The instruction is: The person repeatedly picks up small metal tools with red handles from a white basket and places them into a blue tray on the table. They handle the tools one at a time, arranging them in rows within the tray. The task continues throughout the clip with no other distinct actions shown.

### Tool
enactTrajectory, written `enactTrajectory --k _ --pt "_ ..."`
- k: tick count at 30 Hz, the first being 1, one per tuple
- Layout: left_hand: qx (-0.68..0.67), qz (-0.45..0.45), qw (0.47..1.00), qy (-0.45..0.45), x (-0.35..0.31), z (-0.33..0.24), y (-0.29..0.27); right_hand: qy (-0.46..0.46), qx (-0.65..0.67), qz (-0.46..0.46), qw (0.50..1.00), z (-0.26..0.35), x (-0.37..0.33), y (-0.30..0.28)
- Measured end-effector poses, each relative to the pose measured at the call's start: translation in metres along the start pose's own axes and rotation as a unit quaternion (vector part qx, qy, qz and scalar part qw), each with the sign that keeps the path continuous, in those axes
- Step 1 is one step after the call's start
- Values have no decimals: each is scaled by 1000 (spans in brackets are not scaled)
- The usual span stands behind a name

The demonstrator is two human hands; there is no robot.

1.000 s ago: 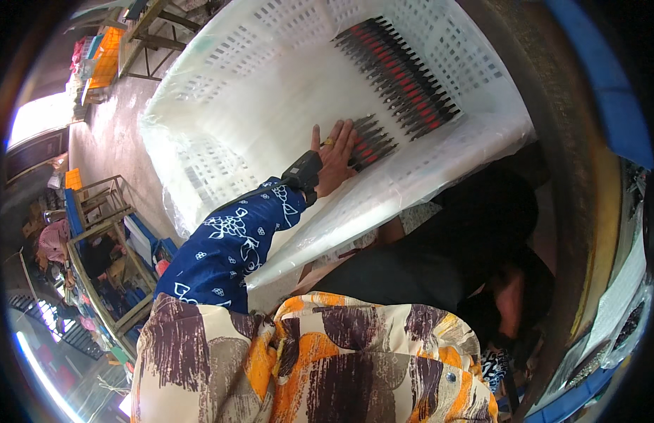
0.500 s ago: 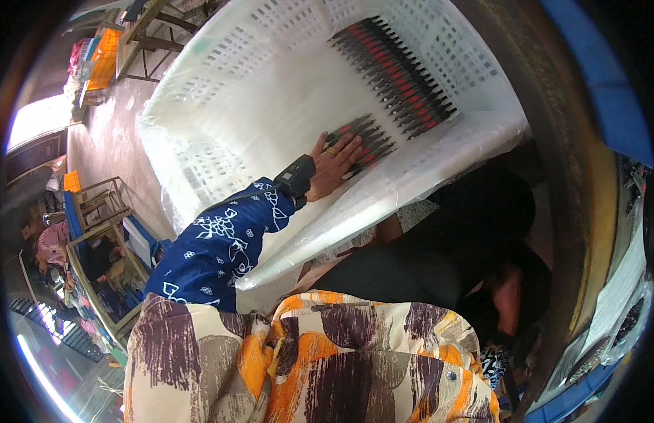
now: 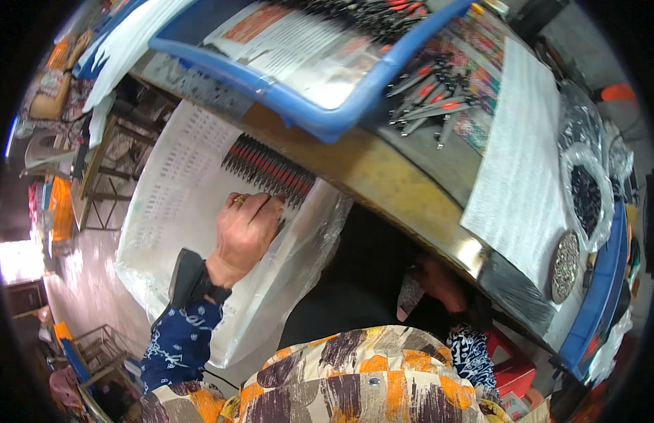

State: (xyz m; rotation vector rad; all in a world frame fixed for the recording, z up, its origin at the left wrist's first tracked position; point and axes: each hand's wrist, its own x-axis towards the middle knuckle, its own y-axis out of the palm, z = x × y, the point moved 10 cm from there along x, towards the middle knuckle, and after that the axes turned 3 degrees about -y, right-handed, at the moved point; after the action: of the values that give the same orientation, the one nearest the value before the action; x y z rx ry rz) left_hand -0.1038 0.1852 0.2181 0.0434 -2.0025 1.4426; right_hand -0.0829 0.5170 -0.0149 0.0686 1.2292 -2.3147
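Note:
My left hand (image 3: 243, 227) reaches into a white plastic crate (image 3: 161, 176) lined with clear film. Its fingers are curled down and closed on slim dark pieces (image 3: 280, 226), mostly hidden under the hand. Just beyond the fingertips, a neat row of slim black pen-like pieces with red middles (image 3: 267, 169) lies side by side along the crate's far wall. My right hand (image 3: 439, 282) is low in the shadow under the table edge, blurred and dim. Its fingers cannot be made out.
The table's edge (image 3: 383, 173) overhangs the crate. On it stand a blue tray (image 3: 270, 92) with papers, a loose pile of similar pieces (image 3: 429, 99), a white foam sheet (image 3: 517, 155) and a bag of dark parts (image 3: 586, 197). A red stool (image 3: 510, 363) stands at lower right.
The view has swung rightward, bringing the table and blue tray in. My left hand has gone from lying flat on the small group of pieces to curled fingers. My right hand now shows under the table.

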Motion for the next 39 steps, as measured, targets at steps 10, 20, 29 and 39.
enactTrajectory --k 10,20,29,39 --pt "-26 -83 996 16 147 -111 -38 -1 -71 30 997 8 -4 4" --pt "111 97 985 -86 225 -105 46 -100 -36 -100 989 54 -12 -41" --pt "170 82 981 -47 246 -108 65 -125 -44 -132 982 54 -21 -41" --pt "40 73 995 -57 242 -94 71 -97 4 -103 990 60 -19 -50"
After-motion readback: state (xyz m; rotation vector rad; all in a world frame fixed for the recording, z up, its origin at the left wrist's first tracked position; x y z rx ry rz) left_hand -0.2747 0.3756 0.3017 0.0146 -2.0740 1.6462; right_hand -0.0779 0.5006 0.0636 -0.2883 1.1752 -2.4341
